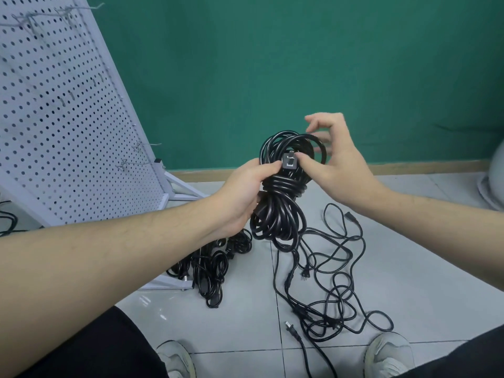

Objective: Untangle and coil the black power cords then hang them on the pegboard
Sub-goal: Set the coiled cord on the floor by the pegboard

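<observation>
By the shoes [388, 351], tangled cords [331, 293] are spread; the coiled cord [283, 197] is gripped by the left hand [242, 195], its plug [289, 162] pinched by the right hand [338, 165]

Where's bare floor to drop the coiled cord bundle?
Free: tiles right of the loose cord tangle, toward the right forearm, and the strip between the pegboard foot and the green wall. Crowded: centre floor under the coiled bundle, the bundled cords by the pegboard base, and between the shoes.

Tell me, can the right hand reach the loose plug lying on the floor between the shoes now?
Probably not yet: the right hand pinches the plug of the coiled cord, though the floor plug lies uncovered.
</observation>
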{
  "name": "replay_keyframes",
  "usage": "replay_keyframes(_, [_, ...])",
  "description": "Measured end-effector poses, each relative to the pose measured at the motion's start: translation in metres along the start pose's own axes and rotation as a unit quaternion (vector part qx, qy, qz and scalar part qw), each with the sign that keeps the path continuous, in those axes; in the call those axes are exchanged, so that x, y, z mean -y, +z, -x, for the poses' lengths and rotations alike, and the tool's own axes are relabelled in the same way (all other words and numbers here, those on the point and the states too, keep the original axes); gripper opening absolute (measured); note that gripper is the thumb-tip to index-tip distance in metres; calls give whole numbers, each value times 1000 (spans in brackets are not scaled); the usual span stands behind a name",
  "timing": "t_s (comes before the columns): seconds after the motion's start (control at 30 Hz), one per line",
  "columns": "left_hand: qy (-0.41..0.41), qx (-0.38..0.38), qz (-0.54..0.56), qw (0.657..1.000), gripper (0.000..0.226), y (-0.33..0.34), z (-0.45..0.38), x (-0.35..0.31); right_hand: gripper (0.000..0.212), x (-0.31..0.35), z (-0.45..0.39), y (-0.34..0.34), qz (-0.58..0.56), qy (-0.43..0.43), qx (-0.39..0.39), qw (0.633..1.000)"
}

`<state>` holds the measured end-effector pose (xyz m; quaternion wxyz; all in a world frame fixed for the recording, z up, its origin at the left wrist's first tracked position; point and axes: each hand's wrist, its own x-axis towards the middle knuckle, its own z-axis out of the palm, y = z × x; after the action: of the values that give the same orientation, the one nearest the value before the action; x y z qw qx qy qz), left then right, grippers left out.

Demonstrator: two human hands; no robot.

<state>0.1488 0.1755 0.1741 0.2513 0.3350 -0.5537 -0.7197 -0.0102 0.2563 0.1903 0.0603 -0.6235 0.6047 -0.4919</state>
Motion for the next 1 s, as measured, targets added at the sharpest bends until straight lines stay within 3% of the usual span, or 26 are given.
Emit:
replay_keyframes(0.07, [12, 3, -7, 1000, 31, -1, -2, 1, 17, -9, 1, -3, 77, -32, 21, 996])
replay_keyframes(0.2, [28, -6, -26, 999, 19, -5, -1, 1, 41, -8, 2, 0, 126, 10, 78, 989])
replay_keyframes(0.33, [43, -4, -84, 996, 20, -3, 4, 0, 28, -7, 1, -1, 116, 24, 103, 988])
replay_keyframes(0.5, [62, -40, -220, 973, 31, -4, 0, 4, 23, -3, 8, 5, 62, 49, 124, 989])
replay_keyframes(0.6, [50, -55, -296, 952, 49, -11, -5, 10, 19, -3, 6, 11, 42, 84, 101, 990])
replay_keyframes(0.73, [47, -46, -356, 932, 41, -20, -8, 14, 10, -6, 0, 25, -62, 158, 79, 982])
replay_keyframes(0.83, [9, -23, -319, 947, 30, -35, -12, 19, 23, -16, -2, 34, -151, 203, 68, 965])
replay_keyframes(0.93, [-42, -37, -288, 956, 30, -53, -17, 32, 31, -28, -4, 47, -145, 237, 133, 951])
replay_keyframes(1.0, [-63, -51, -330, 940, 34, -63, -23, 47, 39, -35, -2, 60, -125, 270, 198, 934])
